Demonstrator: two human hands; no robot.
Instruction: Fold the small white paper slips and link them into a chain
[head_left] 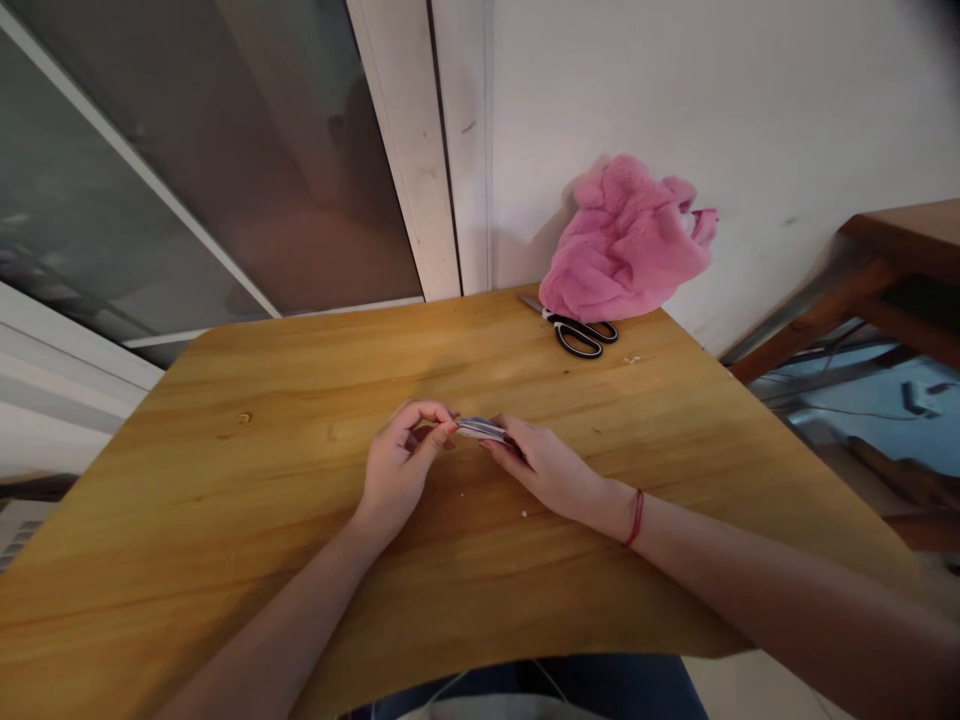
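Note:
A small, thin stack of white and bluish-grey layers (481, 430), like folded paper, is held between my two hands above the middle of the wooden table. My left hand (401, 460) pinches its left end between thumb and fingertips. Around the right end, my right hand (551, 465) is closed with the thumb on the near side, and a red string circles that wrist. Fingers cover both ends of the stack, so I cannot tell exactly what it is.
Black-handled scissors (579, 336) lie at the table's back edge, blades partly by a crumpled pink fluffy cloth (630, 245) against the wall. Tiny white scraps (632, 359) and a small yellowish bit (245, 417) dot the wooden table (262, 520). Another wooden furniture piece (907, 235) stands right.

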